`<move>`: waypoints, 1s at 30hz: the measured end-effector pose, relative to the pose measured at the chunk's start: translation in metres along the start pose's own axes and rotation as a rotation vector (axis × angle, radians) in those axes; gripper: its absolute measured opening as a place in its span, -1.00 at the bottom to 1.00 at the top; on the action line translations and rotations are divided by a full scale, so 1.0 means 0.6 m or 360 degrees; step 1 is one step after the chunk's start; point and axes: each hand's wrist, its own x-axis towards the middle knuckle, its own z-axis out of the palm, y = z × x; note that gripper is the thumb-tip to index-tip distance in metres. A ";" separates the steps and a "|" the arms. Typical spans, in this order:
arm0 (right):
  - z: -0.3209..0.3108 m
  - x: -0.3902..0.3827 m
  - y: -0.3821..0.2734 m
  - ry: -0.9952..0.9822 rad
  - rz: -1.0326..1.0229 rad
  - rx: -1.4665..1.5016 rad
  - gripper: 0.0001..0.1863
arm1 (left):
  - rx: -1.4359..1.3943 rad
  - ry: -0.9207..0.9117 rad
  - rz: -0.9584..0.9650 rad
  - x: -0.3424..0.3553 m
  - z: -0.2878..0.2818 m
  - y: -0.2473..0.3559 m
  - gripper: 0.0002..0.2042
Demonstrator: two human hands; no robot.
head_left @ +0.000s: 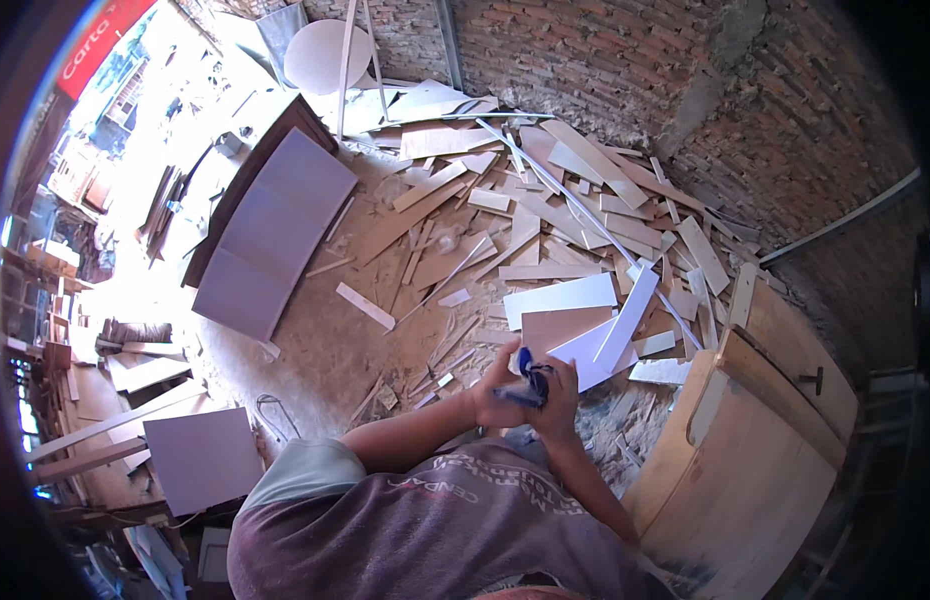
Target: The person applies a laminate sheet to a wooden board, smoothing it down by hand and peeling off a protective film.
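In front of my body, my left hand and my right hand are close together, with a small dark-blue and black object between them. Its kind is too blurred to make out. The fingers of my right hand curl round its right side, while my left hand is against its left side with the fingers partly hidden. Just beyond my hands lie a brown panel and a white board on the pile. A narrow white strip slants across a white sheet beside them.
Scrap boards cover the floor up to the brick wall. A pale grey cabinet stands ahead left. A wooden workbench with a metal handle is close on my right. A square white panel is at my left.
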 end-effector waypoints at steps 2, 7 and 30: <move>0.000 0.022 0.041 -0.0194 0.0305 0.0129 -0.44 | 0.0000 0.0079 -0.0176 0.007 0.029 0.006 -0.19; 0.039 0.024 0.236 -0.0250 0.0775 0.0109 -0.70 | 0.1380 0.0954 -0.0219 -0.017 -0.040 0.079 -0.25; -0.035 0.287 0.089 0.0524 0.0916 -0.0396 0.26 | 0.4072 0.0410 0.0198 -0.247 -0.369 0.647 -0.85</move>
